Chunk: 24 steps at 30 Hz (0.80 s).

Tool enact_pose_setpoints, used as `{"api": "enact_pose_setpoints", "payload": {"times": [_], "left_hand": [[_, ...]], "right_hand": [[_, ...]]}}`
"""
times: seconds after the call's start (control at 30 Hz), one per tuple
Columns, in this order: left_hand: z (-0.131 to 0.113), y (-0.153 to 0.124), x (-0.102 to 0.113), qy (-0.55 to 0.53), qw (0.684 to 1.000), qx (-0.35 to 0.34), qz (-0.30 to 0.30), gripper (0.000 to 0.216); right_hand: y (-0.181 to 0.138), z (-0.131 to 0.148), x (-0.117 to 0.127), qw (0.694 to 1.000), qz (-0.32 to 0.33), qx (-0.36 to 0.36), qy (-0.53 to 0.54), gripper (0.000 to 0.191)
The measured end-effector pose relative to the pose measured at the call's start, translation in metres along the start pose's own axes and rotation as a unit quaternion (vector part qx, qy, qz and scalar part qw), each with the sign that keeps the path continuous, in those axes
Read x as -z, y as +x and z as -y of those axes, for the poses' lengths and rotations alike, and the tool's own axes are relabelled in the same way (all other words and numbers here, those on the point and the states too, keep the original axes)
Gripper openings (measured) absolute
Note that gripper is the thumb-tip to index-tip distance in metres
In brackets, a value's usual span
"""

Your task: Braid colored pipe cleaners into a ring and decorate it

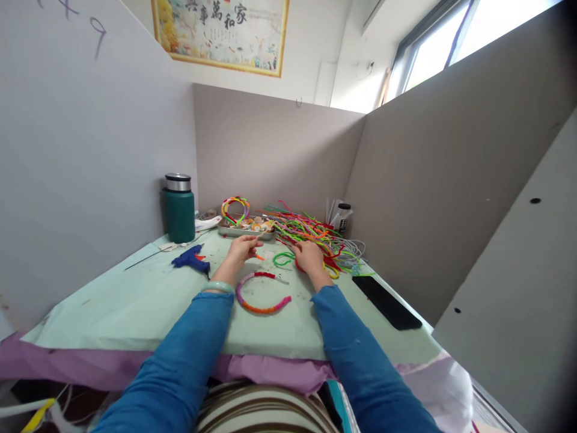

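My left hand (pixel 244 250), with a pale green bangle (pixel 218 287) at the wrist, has its fingertips pinched together over the table. A short orange piece (pixel 260 257) shows just below those fingers; whether it is held I cannot tell. Curled at the edge of the pipe cleaner heap (pixel 306 227), my right hand (pixel 309 257) hides what its fingers grip. Beside it lies a looped green pipe cleaner (pixel 283 260). Between my forearms rests an open headband (pixel 263 310) wrapped in purple, orange, pink and red fuzzy lengths, with one bare end.
A blue glue gun (pixel 192 259) and a green bottle (pixel 179 210) stand at the left. Behind my hands is a metal tray (pixel 246 232) of small pieces, with finished colourful hoops (pixel 235 210). A black phone-like slab (pixel 386 302) lies right. Grey partitions (pixel 279 150) enclose the table.
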<state>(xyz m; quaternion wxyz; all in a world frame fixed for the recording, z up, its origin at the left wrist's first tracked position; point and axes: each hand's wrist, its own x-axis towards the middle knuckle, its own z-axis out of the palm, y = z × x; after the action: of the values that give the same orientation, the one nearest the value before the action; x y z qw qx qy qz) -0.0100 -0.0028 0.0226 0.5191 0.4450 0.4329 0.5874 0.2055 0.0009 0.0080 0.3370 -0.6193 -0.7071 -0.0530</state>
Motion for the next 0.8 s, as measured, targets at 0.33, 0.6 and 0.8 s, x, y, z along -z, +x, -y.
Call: {"api": "enact_pose_setpoints", "payload": {"times": [0.33,0.6,0.8], "left_hand": [[0.013,-0.010,-0.018,0.231,0.961,-0.021,0.149,0.015],[0.018,-0.008,-0.017,0.240,0.946,-0.046,0.212,0.027],[0.011,-0.014,-0.018,0.205,0.955,-0.022,0.214,0.022]], "right_hand": [[-0.003,0.033,-0.038,0.897,0.040,-0.082,0.433,0.026],[-0.005,0.034,-0.033,0.836,0.082,-0.098,0.533,0.028],[-0.006,0.035,-0.028,0.794,0.076,-0.099,0.596,0.032]]}}
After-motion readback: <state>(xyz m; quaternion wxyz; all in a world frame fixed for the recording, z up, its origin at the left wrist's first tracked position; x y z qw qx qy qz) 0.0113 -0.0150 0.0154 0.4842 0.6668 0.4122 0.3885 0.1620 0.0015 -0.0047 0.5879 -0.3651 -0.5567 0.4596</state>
